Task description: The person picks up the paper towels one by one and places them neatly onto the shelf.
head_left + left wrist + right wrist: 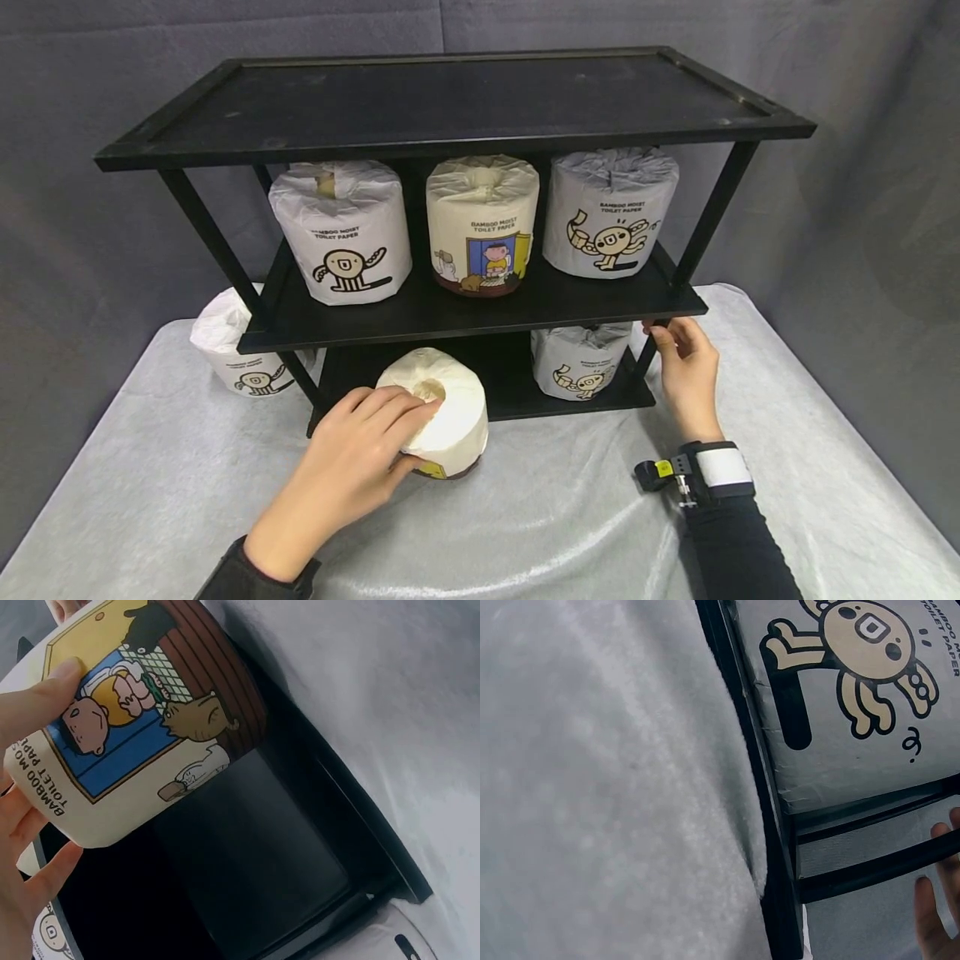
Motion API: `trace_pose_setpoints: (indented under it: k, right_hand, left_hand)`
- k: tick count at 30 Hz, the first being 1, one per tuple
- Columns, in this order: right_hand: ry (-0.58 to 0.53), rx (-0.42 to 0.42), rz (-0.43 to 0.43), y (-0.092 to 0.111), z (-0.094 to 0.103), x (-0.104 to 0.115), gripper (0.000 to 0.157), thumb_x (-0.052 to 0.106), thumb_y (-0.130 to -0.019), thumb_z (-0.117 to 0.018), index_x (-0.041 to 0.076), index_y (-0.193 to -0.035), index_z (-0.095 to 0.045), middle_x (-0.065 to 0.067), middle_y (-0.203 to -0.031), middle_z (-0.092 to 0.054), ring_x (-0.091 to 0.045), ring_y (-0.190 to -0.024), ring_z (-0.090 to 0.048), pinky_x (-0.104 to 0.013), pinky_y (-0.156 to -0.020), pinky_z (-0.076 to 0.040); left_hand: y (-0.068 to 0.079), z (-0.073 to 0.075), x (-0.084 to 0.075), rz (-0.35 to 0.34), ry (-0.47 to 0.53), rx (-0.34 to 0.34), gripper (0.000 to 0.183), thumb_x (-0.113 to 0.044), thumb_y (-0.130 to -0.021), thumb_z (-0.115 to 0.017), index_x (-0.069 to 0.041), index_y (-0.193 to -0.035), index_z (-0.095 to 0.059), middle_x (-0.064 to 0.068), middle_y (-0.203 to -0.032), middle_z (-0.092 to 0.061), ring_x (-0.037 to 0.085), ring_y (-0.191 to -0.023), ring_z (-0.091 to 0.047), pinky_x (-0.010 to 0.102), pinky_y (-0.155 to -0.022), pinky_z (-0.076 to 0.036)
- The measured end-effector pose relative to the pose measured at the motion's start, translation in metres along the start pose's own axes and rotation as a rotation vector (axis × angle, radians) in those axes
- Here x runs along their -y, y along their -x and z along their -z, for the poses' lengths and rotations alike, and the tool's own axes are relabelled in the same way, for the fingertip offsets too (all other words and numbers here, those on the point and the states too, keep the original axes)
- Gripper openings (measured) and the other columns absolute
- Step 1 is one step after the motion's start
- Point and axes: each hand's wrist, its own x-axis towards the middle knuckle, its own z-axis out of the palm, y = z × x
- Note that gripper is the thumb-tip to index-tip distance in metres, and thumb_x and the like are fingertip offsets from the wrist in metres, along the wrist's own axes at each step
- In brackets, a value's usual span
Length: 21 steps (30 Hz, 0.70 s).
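Observation:
My left hand [367,450] holds a cream toilet paper roll [457,425] at the front of the black rack's lower shelf [517,410]. The roll leans toward me, its core hole visible; fingers lie at the top and the thumb on the printed side. In the left wrist view, the wrapper [127,727] shows a cartoon figure and animals. At the rack's right side, my right hand [688,371] has its thumb and fingers about the slim black post [877,864]. Beside that post, a white-wrapped roll [581,367] stands on the lower shelf.
On the middle shelf [480,321] stand a left white roll [352,237], a cream roll [480,229] and a right white roll [609,217]. Another wrapped roll [236,350] sits on the grey cloth [187,467] left of the rack. The top panel [465,100] overhangs the shelves.

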Motion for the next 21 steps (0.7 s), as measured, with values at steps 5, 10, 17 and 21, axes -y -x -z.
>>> trace_pose_setpoints:
  k: [5,10,17,21]
  right_hand:
    - [-0.018,0.000,0.004,0.000,0.000,0.000,0.024,0.019,-0.089,-0.061,0.001,-0.104,-0.065,0.032,-0.081,-0.060,0.002,-0.083,-0.063,-0.006,-0.077,-0.044]
    - [0.001,0.000,0.006,-0.001,0.000,-0.001,0.025,0.020,-0.089,-0.061,0.001,-0.104,-0.065,0.032,-0.083,-0.060,0.001,-0.084,-0.063,-0.006,-0.077,-0.044]
    - [-0.016,-0.004,0.010,-0.001,0.000,-0.002,0.024,0.018,-0.088,-0.061,0.000,-0.104,-0.065,0.032,-0.082,-0.060,0.003,-0.083,-0.063,-0.006,-0.075,-0.044]
    - [-0.028,-0.001,0.005,-0.001,0.000,-0.002,0.023,0.017,-0.088,-0.061,0.000,-0.103,-0.066,0.033,-0.081,-0.060,0.001,-0.083,-0.063,-0.006,-0.074,-0.044]
  left_hand:
    - [-0.005,-0.004,-0.002,0.005,0.008,-0.006,0.062,-0.031,-0.063,-0.081,-0.018,-0.120,-0.062,-0.004,-0.106,-0.071,0.017,-0.106,-0.058,0.036,-0.088,-0.049]
    - [-0.010,-0.007,-0.004,0.008,0.008,-0.022,0.061,-0.032,-0.063,-0.081,-0.018,-0.119,-0.063,-0.004,-0.105,-0.071,0.017,-0.105,-0.058,0.036,-0.087,-0.049]
    - [-0.015,-0.013,-0.004,0.010,0.007,-0.006,0.062,-0.030,-0.062,-0.082,-0.018,-0.120,-0.063,-0.004,-0.105,-0.071,0.016,-0.105,-0.058,0.036,-0.087,-0.049]
    - [-0.019,-0.017,-0.004,0.017,0.003,0.013,0.063,-0.029,-0.062,-0.082,-0.019,-0.121,-0.062,-0.004,-0.107,-0.070,0.016,-0.106,-0.057,0.036,-0.088,-0.049]
